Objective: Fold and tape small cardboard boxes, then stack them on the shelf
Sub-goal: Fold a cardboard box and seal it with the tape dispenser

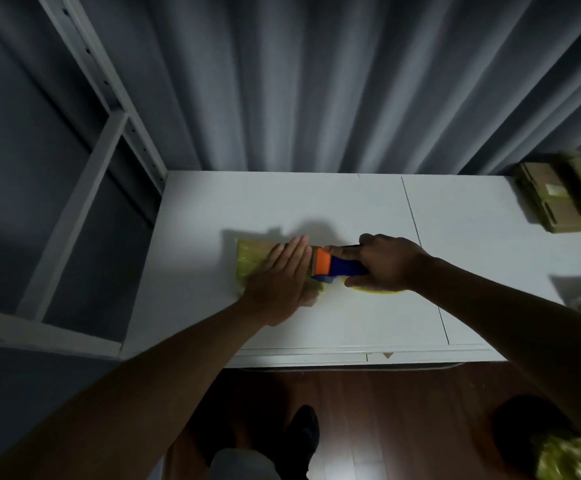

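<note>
A small cardboard box [252,258], covered in shiny yellowish tape, lies on the white table [351,209] near its middle. My left hand [282,275] presses flat on top of the box with straight fingers. My right hand [386,263] grips the blue handle of a tape dispenser [337,266] with an orange head, held against the box's right end. A yellow tape roll edge [379,290] shows under my right hand.
A grey metal shelf frame [85,188] stands at the left of the table. Flat cardboard boxes [559,199] lie stacked at the table's far right corner. Grey curtains hang behind. Taped boxes [573,455] lie on the wooden floor at lower right.
</note>
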